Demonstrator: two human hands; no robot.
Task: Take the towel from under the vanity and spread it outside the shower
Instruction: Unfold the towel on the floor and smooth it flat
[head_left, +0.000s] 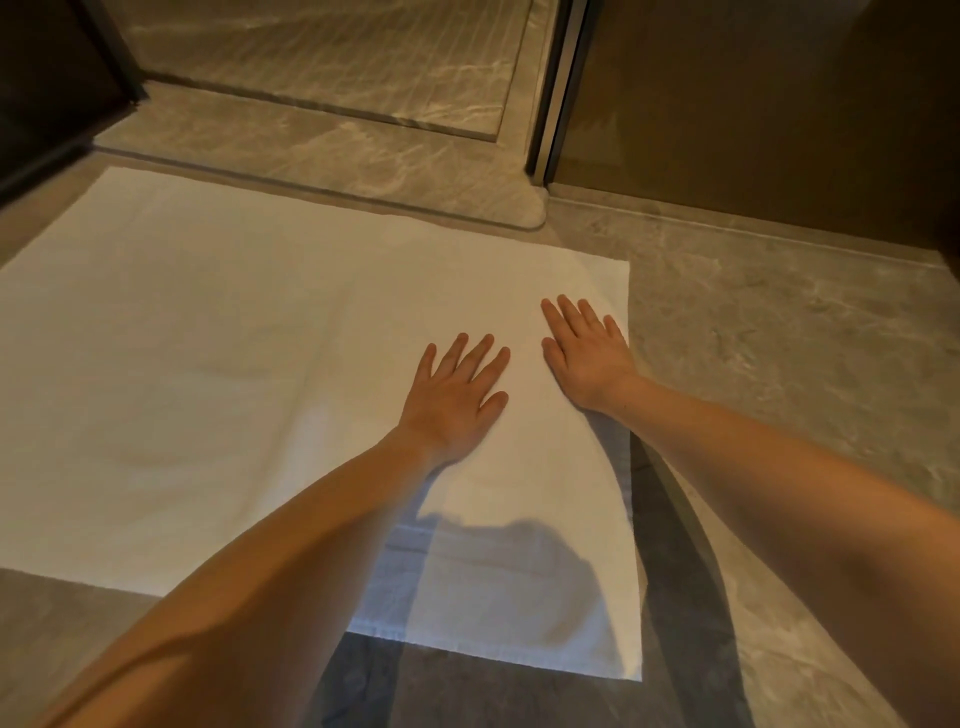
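A white towel (208, 364) lies spread flat on the grey stone floor, its far edge along the raised shower threshold (363, 161). My left hand (457, 400) rests palm down on the towel's right part, fingers apart. My right hand (589, 353) lies flat beside it, close to the towel's right edge, fingers apart too. Neither hand grips the cloth. My forearms hide part of the towel's near edge.
The shower floor (337, 57) lies beyond the threshold. A metal door frame post (556, 104) stands at the threshold's right end, with a dark glass panel (753, 104) to its right. Bare stone floor (805, 338) extends right of the towel. A dark panel (47, 83) stands at far left.
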